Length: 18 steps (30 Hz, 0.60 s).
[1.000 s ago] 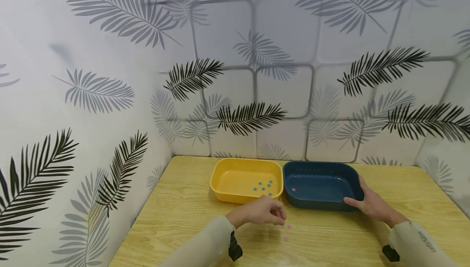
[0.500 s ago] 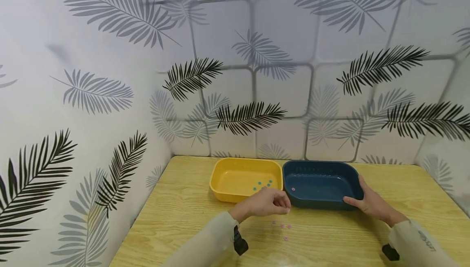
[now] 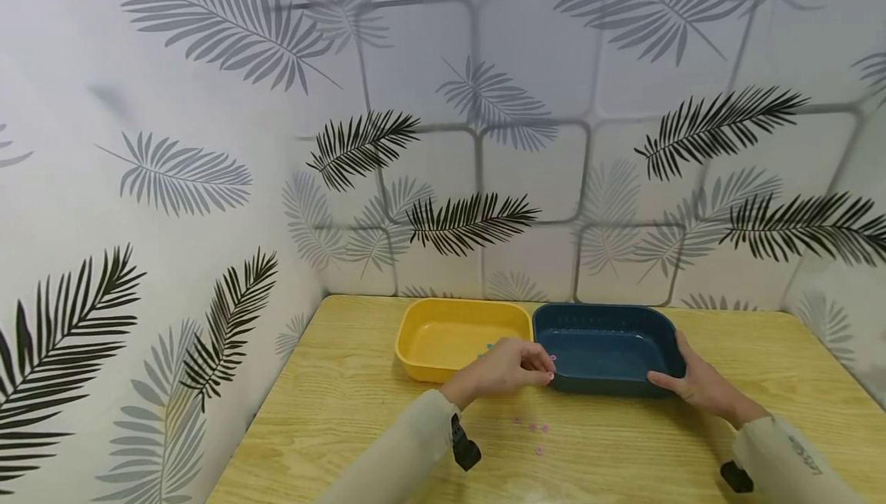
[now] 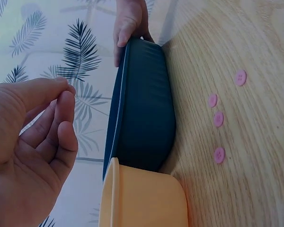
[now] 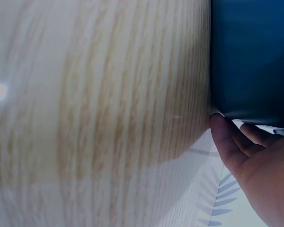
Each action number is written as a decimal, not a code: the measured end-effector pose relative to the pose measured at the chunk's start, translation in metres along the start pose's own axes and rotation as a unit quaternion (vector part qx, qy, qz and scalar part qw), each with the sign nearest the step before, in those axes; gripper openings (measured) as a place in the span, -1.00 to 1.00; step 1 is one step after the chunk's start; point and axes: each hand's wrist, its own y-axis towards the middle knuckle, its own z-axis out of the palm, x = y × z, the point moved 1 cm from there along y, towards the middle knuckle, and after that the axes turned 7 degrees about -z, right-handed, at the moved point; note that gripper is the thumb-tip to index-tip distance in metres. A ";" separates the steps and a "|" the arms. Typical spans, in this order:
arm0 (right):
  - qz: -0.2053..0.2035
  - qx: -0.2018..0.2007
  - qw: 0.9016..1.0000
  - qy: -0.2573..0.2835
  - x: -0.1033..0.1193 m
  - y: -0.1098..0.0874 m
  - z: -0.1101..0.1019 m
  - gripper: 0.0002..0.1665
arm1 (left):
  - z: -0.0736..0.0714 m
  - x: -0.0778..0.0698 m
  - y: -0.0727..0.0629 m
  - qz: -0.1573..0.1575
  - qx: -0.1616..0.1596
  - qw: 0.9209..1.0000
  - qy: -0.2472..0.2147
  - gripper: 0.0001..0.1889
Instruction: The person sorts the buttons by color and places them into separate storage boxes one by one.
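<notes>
My left hand (image 3: 508, 365) is raised by the near left corner of the dark blue tray (image 3: 612, 387), thumb and forefinger pinched together. A small pale pink spot, a button (image 3: 551, 376), shows at those fingertips; in the left wrist view the fingers hide it. One pink button (image 3: 553, 358) lies inside the blue tray. Several more pink buttons (image 4: 218, 118) lie on the table in front of the trays. My right hand (image 3: 706, 385) grips the blue tray's right end, thumb on the near side and fingers around the far side.
A yellow tray (image 3: 432, 373) stands against the blue tray's left side. Blue buttons (image 3: 489, 346) lie in it, partly hidden behind my left hand. Both trays stand on a wood-grain table (image 3: 332, 404), with a leaf-patterned wall (image 3: 443, 273) behind.
My left hand has lifted from the buttons on the table and moved up and right to the blue tray's near edge. The right hand has kept its grip on the tray.
</notes>
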 end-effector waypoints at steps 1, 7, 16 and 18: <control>0.000 0.001 1.000 0.001 0.001 0.000 0.000 0.30 | 0.000 0.001 0.002 -0.004 -0.005 1.000 -0.003 -0.87; 0.003 0.003 1.000 0.005 0.002 -0.001 -0.001 0.31 | 0.001 0.005 0.014 -0.042 -0.045 0.998 0.009 -0.90; 0.005 0.000 1.000 0.009 0.001 -0.001 0.001 0.32 | 0.003 0.013 0.032 -0.063 -0.069 0.996 0.018 -0.93; 0.004 -0.001 1.000 0.008 0.000 -0.001 0.001 0.32 | 0.004 0.015 0.036 -0.066 -0.069 0.995 0.021 -0.93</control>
